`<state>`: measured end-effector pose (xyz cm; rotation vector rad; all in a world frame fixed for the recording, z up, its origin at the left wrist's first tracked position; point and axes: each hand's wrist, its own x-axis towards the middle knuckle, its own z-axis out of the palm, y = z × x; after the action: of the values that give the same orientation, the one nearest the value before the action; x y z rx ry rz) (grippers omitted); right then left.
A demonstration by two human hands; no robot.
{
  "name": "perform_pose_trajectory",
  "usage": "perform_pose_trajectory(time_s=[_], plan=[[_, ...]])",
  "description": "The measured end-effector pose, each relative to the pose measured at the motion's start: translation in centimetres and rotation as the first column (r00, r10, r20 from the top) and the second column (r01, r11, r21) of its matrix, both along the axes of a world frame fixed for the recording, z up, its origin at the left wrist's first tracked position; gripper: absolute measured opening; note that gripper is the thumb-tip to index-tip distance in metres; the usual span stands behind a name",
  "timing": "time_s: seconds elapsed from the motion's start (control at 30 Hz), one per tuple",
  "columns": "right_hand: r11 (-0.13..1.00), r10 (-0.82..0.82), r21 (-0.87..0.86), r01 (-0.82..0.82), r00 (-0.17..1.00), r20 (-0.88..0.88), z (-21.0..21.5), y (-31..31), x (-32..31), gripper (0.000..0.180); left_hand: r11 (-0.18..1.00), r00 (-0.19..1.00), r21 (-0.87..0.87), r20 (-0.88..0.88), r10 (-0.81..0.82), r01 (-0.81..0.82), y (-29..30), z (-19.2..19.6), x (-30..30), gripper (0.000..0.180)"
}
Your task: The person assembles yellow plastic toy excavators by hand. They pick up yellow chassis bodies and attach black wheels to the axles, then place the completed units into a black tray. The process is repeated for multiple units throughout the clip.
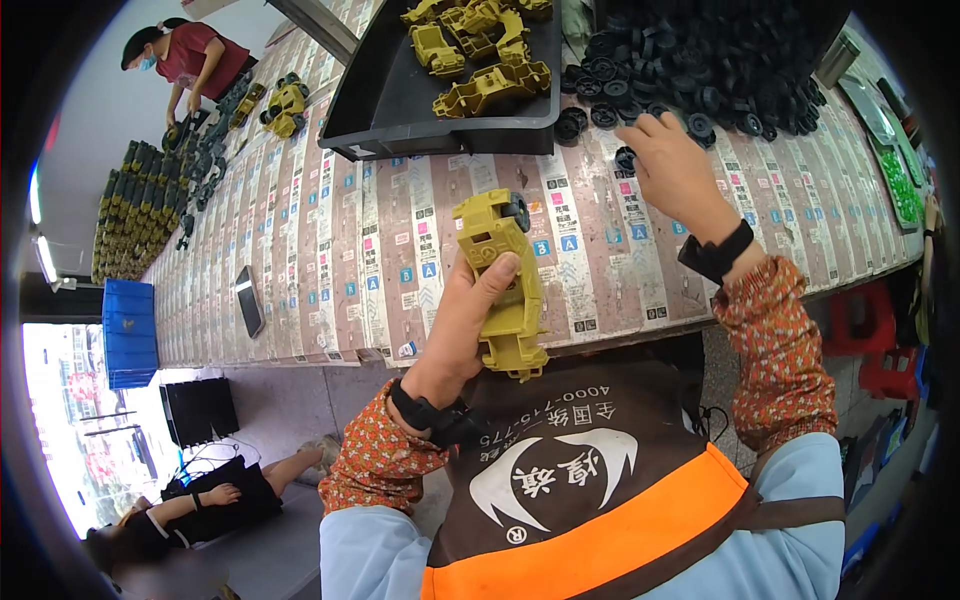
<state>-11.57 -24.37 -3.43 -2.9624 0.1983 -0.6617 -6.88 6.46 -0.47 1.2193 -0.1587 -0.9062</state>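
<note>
My left hand is closed around a mustard-yellow plastic toy car body, held upright over the table's near edge. A black wheel sits at its upper right end. My right hand is reaching out at the near edge of a large heap of black toy wheels. Its thumb and fingers close on one black wheel; part of the grip is hidden. Several loose wheels lie close to these fingers.
A black tray holds more yellow car bodies. A phone lies on the paper-covered table. Stacked car parts and another person are at the far left. A green tray is at right, red stools below.
</note>
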Motion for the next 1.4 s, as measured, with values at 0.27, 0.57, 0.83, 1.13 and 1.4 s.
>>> perform_pose_trajectory(time_s=[0.27, 0.57, 0.83, 1.13, 1.4], plan=[[0.970, 0.174, -0.154, -0.189, 0.979, -0.102, -1.0, 0.1, 0.1, 0.017, 0.988, 0.983, -0.079, -0.143, 0.118, -0.130, 0.7, -1.3, -0.1, 0.038], [0.324, 0.197, 0.934, 0.149, 0.955, -0.221, 3.5, 10.7, -4.6, 0.017, 0.939, 0.967, -0.260, -0.174, 0.184, -0.226, 0.1, -2.0, -0.1, 0.039], [0.002, 0.164, 1.000, -0.001, 0.986, 0.001, 1.3, 15.4, -6.6, 0.030, 0.914, 0.921, -0.200, 0.098, 0.378, -0.354, -1.6, -1.8, -1.1, 0.039], [0.358, 0.212, 0.929, -0.092, 0.977, 0.015, 1.8, 16.9, -8.0, 0.045, 0.884, 0.869, -0.227, 0.201, 0.453, -0.409, -1.8, -2.3, -2.0, 0.044], [0.276, 0.289, 0.961, 0.004, 0.953, -0.087, 2.1, 16.2, -7.9, 0.054, 0.899, 0.892, -0.271, 0.205, 0.404, -0.345, -2.2, -2.9, -2.4, 0.047]])
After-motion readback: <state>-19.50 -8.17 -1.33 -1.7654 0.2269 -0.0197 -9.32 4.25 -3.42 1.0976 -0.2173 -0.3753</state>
